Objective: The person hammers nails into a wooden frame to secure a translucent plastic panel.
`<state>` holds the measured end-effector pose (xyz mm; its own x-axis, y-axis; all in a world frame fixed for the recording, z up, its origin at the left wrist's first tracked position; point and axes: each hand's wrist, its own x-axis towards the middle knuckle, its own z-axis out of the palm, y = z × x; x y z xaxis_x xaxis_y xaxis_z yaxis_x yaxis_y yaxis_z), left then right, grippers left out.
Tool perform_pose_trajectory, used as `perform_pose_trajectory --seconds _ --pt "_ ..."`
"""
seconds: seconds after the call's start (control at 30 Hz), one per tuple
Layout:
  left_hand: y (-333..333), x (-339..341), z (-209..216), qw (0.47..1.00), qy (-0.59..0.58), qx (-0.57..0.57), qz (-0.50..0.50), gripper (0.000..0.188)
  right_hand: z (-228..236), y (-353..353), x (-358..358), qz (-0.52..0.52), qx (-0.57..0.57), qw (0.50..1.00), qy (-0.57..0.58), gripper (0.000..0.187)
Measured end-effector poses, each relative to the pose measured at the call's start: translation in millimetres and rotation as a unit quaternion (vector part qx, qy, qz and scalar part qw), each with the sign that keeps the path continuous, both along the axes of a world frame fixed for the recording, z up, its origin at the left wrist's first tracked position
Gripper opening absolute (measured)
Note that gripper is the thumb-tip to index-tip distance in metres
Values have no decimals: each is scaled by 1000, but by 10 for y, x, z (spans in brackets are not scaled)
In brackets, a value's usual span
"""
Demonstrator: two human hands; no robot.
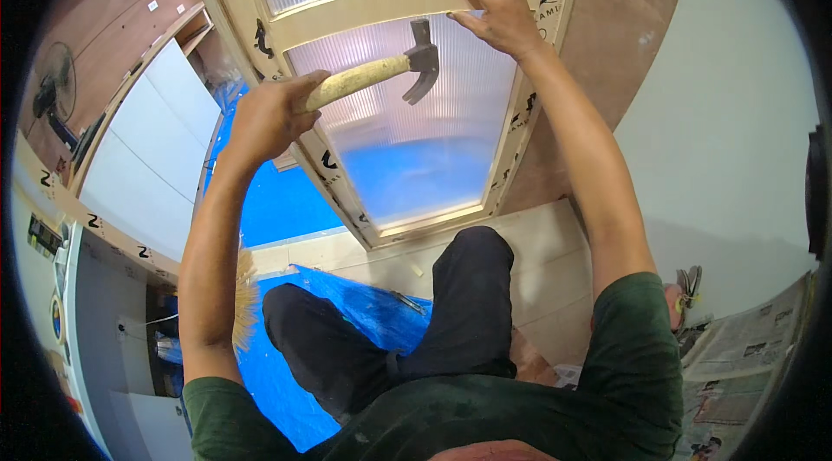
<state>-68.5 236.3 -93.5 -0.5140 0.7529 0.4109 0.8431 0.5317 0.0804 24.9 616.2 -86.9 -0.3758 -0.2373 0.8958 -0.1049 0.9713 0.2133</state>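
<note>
A claw hammer [362,80] with a yellowish, worn handle and a dark metal head is in my left hand [270,117]. My fingers wrap round the end of its handle, and its head points right, in front of the glass. My right hand [496,12] rests against the middle rail [368,2] of a pale wooden door [511,145]. Its thumb and forefinger are apart, at the rail's lower and upper edges, and I see nothing held between them. Ribbed glass panels [433,114] fill the door above and below this rail.
Blue sheeting [286,210] covers floor on both sides of the doorway. A knife-like tool [407,301] lies between my legs. White cabinet fronts [156,127] and a fan [56,88] are at the left; a white wall [728,132] and newspaper sheets [737,374] at the right.
</note>
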Motion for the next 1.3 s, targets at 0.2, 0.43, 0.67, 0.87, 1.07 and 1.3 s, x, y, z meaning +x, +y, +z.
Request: perform_pose_trajectory --seconds 0.2,0.43,0.67,0.87,1.07,1.3 --pt "37 15 20 1000 -5 -3 -11 59 1 -6 -5 -3 0 1000 -1 57" --pt "62 18 32 1000 5 0 -26 58 26 6 -10 1 -4 1000 -12 57" --pt "126 29 26 999 -2 -13 -36 60 46 55 50 -1 8 1000 -27 55" --pt "184 32 30 999 -5 -11 -32 58 34 38 45 1 6 1000 -18 54" --pt "238 68 29 999 -4 -12 -30 58 11 61 35 0 -1 1000 -17 55" --pt "295 46 -38 999 -10 -12 -52 57 40 166 104 -4 29 999 -27 56"
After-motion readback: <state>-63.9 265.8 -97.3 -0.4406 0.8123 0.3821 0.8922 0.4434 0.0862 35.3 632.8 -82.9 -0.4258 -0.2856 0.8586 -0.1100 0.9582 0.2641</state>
